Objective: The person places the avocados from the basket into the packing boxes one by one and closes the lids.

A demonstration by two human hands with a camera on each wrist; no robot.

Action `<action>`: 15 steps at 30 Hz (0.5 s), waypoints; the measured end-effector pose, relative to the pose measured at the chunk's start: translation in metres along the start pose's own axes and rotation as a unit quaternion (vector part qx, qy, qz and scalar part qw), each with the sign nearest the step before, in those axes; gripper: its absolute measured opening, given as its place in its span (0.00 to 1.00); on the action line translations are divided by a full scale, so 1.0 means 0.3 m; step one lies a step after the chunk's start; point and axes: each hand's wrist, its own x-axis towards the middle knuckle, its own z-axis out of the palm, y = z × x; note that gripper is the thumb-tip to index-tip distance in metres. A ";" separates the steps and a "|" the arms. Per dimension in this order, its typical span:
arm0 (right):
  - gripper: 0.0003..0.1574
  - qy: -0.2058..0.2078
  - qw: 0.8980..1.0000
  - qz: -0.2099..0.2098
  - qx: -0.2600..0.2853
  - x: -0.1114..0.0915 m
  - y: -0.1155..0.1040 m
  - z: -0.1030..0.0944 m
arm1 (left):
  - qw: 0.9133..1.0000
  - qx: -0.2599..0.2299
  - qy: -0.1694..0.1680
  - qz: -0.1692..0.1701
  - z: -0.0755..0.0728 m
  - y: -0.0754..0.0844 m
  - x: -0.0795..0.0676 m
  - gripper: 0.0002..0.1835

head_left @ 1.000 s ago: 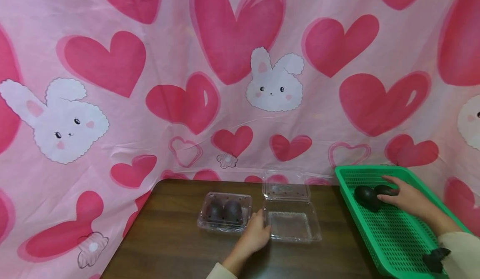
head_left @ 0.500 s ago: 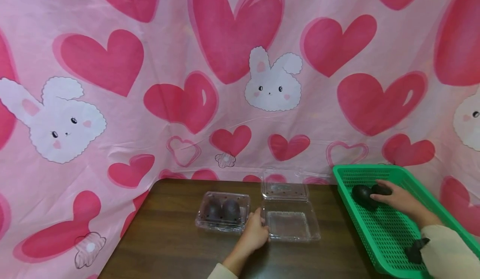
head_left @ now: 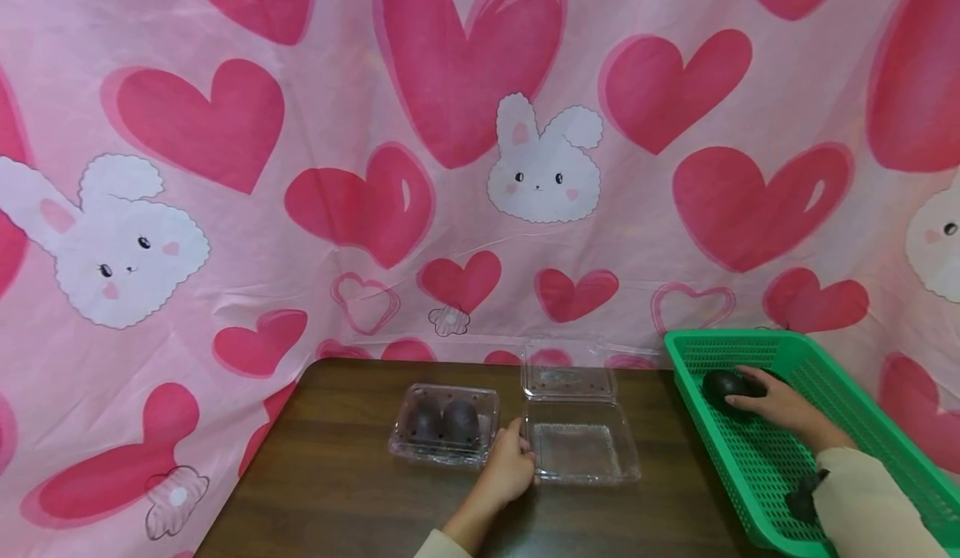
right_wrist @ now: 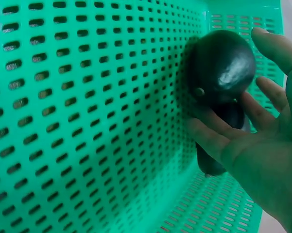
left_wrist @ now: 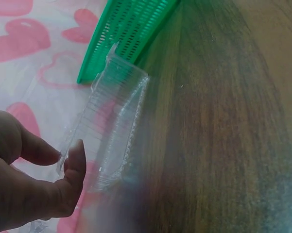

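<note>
My left hand pinches the left rim of an open clear plastic clamshell box on the table. In the left wrist view, thumb and finger meet at the box's edge. Its lid is tipped back against the backdrop. Inside a green basket, my right hand has its fingers and thumb around a dark avocado, with another dark avocado at its left. From the right wrist view, a large glossy avocado lies by the fingers, and another dark one is partly hidden behind the hand.
Left of the open box sits a closed clear box with two dark avocados inside. The perforated green basket stands at the right of the wooden table. A pink heart-patterned cloth hangs behind.
My right hand has moved left and a little down within the basket, drawing closer to the left avocado. The left hand stays at the box rim.
</note>
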 end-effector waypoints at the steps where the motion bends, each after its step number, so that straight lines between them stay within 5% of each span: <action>1: 0.53 0.000 1.000 -0.001 0.000 0.004 0.000 0.004 | 1.000 0.000 0.000 -0.001 0.000 -0.001 0.000 0.34; 15: 0.59 0.022 0.998 0.003 -0.061 0.044 -0.005 0.055 | 0.999 -0.036 0.011 -0.016 0.009 -0.007 0.004 0.32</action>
